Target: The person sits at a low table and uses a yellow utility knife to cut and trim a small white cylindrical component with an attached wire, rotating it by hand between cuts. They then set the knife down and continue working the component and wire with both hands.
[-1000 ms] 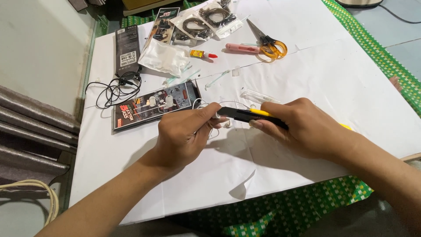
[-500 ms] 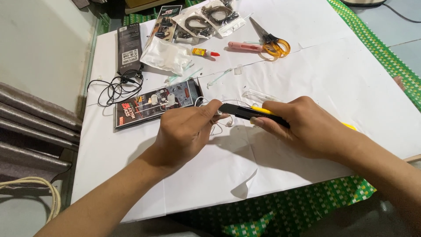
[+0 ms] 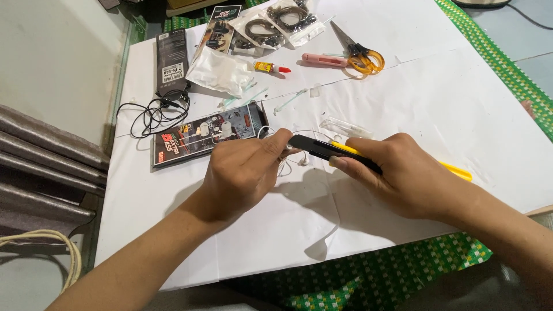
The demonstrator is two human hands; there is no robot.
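Head view, surface: tabletop (image 3: 461, 115) covered with white paper sheets, over a green checked cloth (image 3: 374, 276).
Head view, containers: three clear plastic zip bags (image 3: 259, 26) at the far edge, each holding coiled dark cable and small parts; a frosted white plastic pouch (image 3: 222, 72) just in front of them, contents cannot be told; a flat black blister card (image 3: 201, 135) with white ear tips under its clear front, just beyond the left hand.
Head view, left hand: left hand (image 3: 242, 175) curled, fingers (image 3: 276, 141) pinched shut on a thin white earphone wire (image 3: 283, 168), which loops beneath the hand.
Head view, right hand: right hand (image 3: 403, 178) closed around a black and yellow utility knife (image 3: 322, 148); yellow tail shows past the wrist.
Head view, knife relative to fingers: black tip touches or sits just beside the left fingertips at the pinched wire; which, cannot be told.
Head view, other items: orange-handled scissors (image 3: 360, 55), pink tube (image 3: 322, 59), small yellow glue bottle with red cap (image 3: 269, 67), black tangled earphone cable (image 3: 155, 112), black flat box (image 3: 171, 60).
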